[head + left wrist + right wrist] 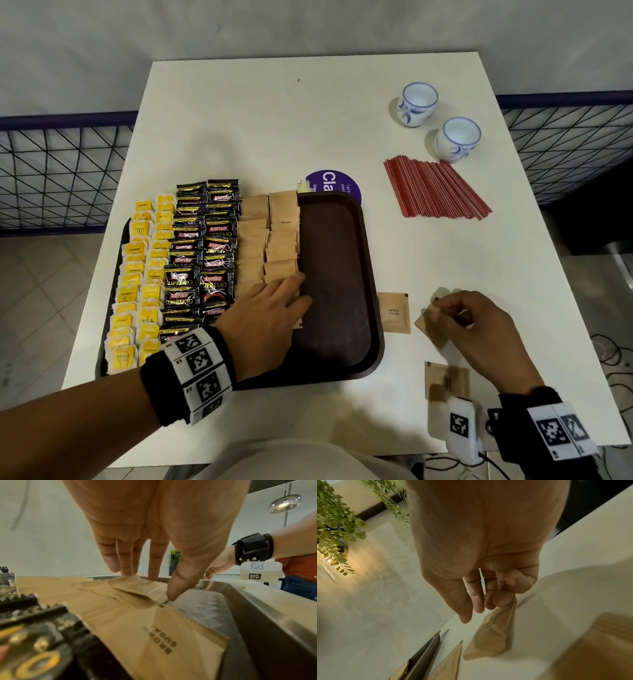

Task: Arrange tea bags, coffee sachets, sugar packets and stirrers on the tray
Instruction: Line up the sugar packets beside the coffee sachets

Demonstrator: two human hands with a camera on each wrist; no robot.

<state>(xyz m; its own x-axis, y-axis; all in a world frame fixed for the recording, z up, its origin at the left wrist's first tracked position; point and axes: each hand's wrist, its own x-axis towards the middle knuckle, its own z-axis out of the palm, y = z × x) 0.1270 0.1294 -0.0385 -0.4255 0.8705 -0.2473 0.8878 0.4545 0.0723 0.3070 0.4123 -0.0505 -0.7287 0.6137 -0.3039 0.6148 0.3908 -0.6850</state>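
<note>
Left hand (267,318) lying flat, fingers straight, pressing sugar packets (279,240) on tray (342,274), frame centre; right hand (479,325) pinching one sugar packet (432,323) above worktop (274,120).

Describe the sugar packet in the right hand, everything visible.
The sugar packet is a flat, tan, paper-looking sachet with dark print too blurred to read. The right hand pinches its top edge between the fingertips, so it hangs tilted just above the white table, right of the brown tray. Nothing else touches it. Two like packets lie nearby.
</note>
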